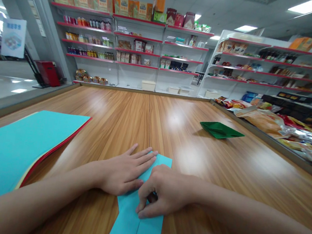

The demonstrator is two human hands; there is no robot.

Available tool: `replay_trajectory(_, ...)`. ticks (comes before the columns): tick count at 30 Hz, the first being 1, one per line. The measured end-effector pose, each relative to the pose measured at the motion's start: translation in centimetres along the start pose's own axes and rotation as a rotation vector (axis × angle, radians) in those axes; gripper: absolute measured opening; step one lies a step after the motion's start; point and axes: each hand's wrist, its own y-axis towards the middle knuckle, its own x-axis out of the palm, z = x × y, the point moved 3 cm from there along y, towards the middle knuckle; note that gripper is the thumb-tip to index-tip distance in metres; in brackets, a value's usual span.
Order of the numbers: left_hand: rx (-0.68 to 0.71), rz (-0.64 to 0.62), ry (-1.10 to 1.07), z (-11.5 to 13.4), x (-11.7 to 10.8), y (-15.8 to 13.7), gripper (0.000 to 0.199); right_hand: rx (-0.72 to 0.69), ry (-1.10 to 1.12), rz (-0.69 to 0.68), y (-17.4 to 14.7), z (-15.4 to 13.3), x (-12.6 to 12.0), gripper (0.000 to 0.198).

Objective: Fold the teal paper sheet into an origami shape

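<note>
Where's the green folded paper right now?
In the head view, the green folded paper sits toward the right of the wooden table, beyond the right hand and left of the snack packets.

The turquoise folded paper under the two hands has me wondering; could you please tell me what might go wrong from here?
The turquoise folded paper might slide or twist on the glossy wood-grain table, as the left hand lies flat on just its far part.

The right hand, curled beside the paper's centre line, could leave a stray wrinkle if it presses unevenly.

The left forearm passes close to the stack of coloured sheets and could nudge it.
</note>
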Motion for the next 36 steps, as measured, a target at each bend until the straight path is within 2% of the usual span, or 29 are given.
replay_trajectory(10,0.014,0.027,-0.001,0.4,-0.2,0.0,0.065,0.080,0.048,0.050,-0.1,2.5,-0.8,0.011)
replay_trajectory(18,0.010,0.015,0.000,0.5,-0.5,0.0,0.066,0.092,0.073,0.075,0.1,3.3,-1.5,0.004)
replay_trajectory(30,0.016,0.030,-0.003,0.1,-0.2,-0.1,0.066,0.145,0.144,0.057,0.1,4.3,-1.4,0.006)
replay_trajectory(36,-0.004,-0.002,0.003,0.3,-0.3,0.0,0.066,0.165,0.163,0.023,0.0,4.5,-1.5,0.008)
